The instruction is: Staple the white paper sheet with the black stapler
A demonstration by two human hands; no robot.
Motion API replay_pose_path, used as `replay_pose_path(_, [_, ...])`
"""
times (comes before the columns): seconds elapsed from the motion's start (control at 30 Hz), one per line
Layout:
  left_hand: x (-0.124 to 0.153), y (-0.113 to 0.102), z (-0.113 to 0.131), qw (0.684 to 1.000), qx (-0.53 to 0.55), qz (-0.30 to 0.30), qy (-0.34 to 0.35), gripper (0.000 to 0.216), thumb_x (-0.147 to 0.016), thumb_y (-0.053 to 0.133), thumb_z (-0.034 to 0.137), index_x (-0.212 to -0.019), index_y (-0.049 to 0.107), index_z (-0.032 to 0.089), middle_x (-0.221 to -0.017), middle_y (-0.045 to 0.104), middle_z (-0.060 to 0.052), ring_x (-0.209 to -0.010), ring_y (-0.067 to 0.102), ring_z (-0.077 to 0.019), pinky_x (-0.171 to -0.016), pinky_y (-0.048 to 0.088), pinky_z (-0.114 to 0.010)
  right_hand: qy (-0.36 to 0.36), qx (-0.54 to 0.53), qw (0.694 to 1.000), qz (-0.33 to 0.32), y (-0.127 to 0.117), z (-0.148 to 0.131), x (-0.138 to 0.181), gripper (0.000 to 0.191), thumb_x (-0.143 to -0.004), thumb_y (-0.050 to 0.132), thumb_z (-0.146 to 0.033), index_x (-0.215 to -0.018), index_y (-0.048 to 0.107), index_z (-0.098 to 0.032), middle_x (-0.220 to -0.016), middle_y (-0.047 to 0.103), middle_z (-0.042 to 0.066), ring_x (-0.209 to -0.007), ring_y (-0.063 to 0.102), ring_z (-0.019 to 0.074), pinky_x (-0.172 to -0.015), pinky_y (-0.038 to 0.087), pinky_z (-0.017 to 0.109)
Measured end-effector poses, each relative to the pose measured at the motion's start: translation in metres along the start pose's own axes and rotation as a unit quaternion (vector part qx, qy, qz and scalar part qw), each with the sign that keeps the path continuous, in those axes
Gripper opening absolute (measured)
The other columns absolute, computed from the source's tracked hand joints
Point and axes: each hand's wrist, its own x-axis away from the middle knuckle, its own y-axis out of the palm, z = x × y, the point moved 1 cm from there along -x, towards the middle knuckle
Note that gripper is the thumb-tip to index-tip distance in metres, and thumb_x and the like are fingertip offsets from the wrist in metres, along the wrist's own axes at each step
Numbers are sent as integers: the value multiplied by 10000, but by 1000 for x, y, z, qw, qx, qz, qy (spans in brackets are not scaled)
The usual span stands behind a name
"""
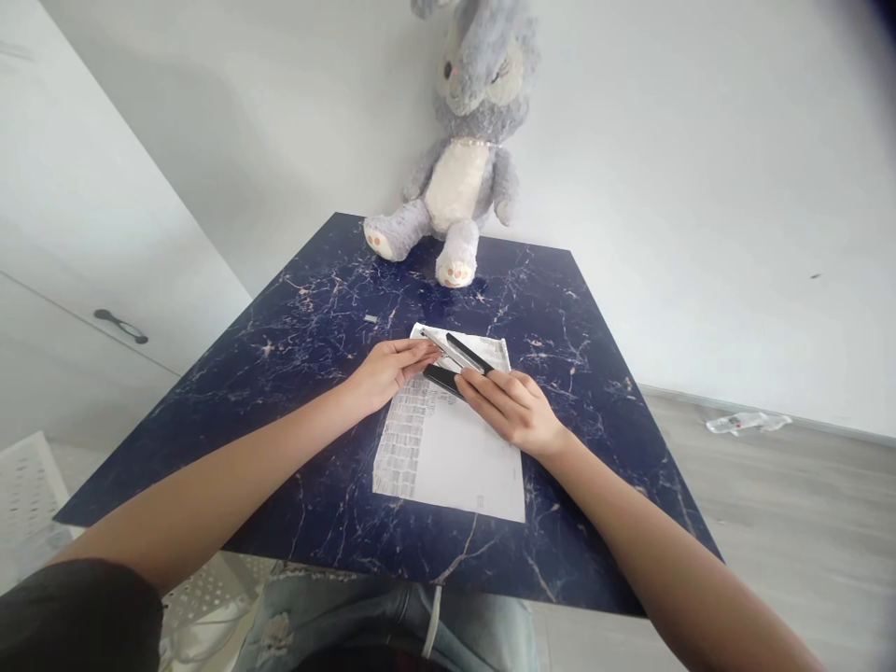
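Observation:
A black stapler [458,360] with its top swung open lies on a white printed sheet [452,448] on the dark blue marbled table [301,327]. My left hand [388,371] reaches in from the left, its fingers pinched on the stapler's metal strip. My right hand [514,406] comes from the right, fingers closed over the stapler's black body and pressing it against the paper.
A grey and white plush rabbit [462,177] sits at the table's far edge against the white wall. A small pale scrap [371,319] lies on the table. White cabinet with a dark handle [120,326] at left. A plastic wrapper [746,422] lies on the floor at right.

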Motion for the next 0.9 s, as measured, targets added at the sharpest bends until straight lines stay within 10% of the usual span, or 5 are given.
replay_pose_path(0.33, [0,-1,-1,1000,-15,5,12,191,-849,809,284,-976,800,141,-1074,781,-109,-1020,739,-194,-1060,555,-359,-3,19,1000,8,5,1,3,598,-1035,497,-124,-1561,402,-392,-1427,627,-22,-1134,665,235,-874,541,395])
replay_pose_path(0.53, [4,0,6,990,-74,67,103,257,-864,779,370,-988,764,145,-1072,767,-123,-935,746,-198,-896,620,-358,119,15,981,155,11,6,1,503,-958,606,-167,-1409,590,-387,-1236,729,13,-1051,663,297,-914,476,517])
replay_pose_path(0.7, [18,4,21,908,-231,182,300,341,-954,647,479,-1175,671,222,-1134,724,-74,-690,675,-111,-590,567,-249,250,-96,946,182,8,2,-11,146,-886,746,-315,-1029,734,-290,-997,759,33,-862,678,266,-889,465,516])
replay_pose_path(0.9, [35,11,22,815,-391,145,403,264,-1011,568,397,-1187,696,247,-1162,702,-74,-718,674,-121,-679,598,-285,287,-191,930,129,19,4,-11,188,-809,800,-346,-966,740,-262,-950,763,32,-806,682,235,-880,494,473])
